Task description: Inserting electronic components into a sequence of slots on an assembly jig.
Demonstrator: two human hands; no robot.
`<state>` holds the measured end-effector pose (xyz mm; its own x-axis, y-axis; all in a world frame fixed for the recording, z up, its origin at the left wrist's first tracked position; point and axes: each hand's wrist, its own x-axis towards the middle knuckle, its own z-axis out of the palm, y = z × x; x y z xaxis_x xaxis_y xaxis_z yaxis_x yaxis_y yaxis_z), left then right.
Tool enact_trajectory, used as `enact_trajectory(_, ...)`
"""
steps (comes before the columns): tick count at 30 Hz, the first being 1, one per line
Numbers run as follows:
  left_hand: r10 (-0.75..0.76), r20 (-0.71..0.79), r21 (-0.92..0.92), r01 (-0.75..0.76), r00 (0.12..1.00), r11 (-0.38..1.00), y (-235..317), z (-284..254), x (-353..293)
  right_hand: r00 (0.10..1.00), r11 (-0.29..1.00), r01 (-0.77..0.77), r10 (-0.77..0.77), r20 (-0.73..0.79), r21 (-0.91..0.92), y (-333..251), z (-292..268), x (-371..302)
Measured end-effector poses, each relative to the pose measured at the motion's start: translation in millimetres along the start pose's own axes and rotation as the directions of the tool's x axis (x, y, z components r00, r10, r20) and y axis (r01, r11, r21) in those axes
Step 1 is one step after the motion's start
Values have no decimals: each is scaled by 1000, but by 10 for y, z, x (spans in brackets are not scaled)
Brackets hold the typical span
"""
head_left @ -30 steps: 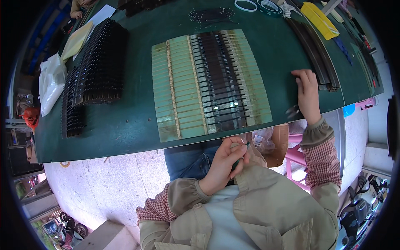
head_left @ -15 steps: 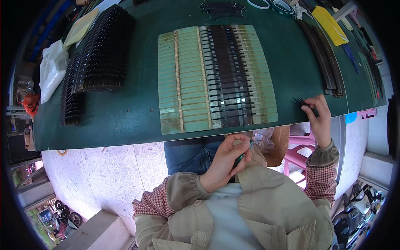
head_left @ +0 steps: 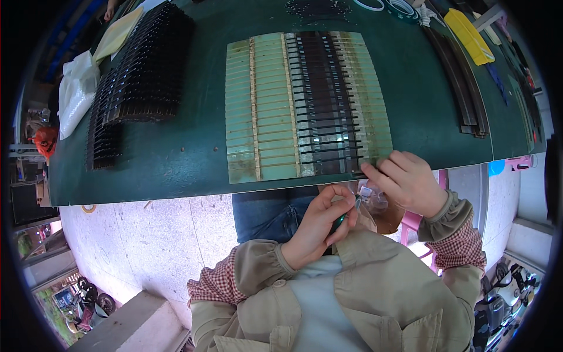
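The small clear piece (head_left: 366, 192) sits pinched between my two hands, just below the near edge of the green tabletop (head_left: 176, 170), at about five o'clock from the pale slatted panel (head_left: 305, 105). It is too small for me to tell its long axis. My right hand (head_left: 407, 183) lies at two o'clock from it, fingers curled and gripping it from above, knuckles touching the panel's near right corner. My left hand (head_left: 319, 226) lies at seven o'clock, closed around a thin dark-green tool (head_left: 342, 220) whose tip points up toward the piece. Both hands are equally close. The panel's dark strips (head_left: 322, 100) run from nine to three o'clock; stacked black parts (head_left: 138, 88) lie well apart at ten o'clock.
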<state>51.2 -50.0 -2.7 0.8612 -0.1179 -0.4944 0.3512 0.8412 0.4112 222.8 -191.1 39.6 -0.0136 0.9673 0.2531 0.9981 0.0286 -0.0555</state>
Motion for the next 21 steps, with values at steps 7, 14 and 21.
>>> enact_trajectory(7, -10, 3, -1, 10, 1000, 1000, 1, -8, 14, 993, 989, 117, -114, 41, -91, -2, 13, 12)
enact_trajectory(14, 104, 20, 198, -106, 994, 975, 98, -167, -197, 994, 997, -18, 10, -113, -69, 249, 44, -271)
enact_trajectory(21, 419, -364, 389, -272, 832, 880, 506, -590, -948, 760, 789, -614, 589, -276, -8, 766, 85, -656)
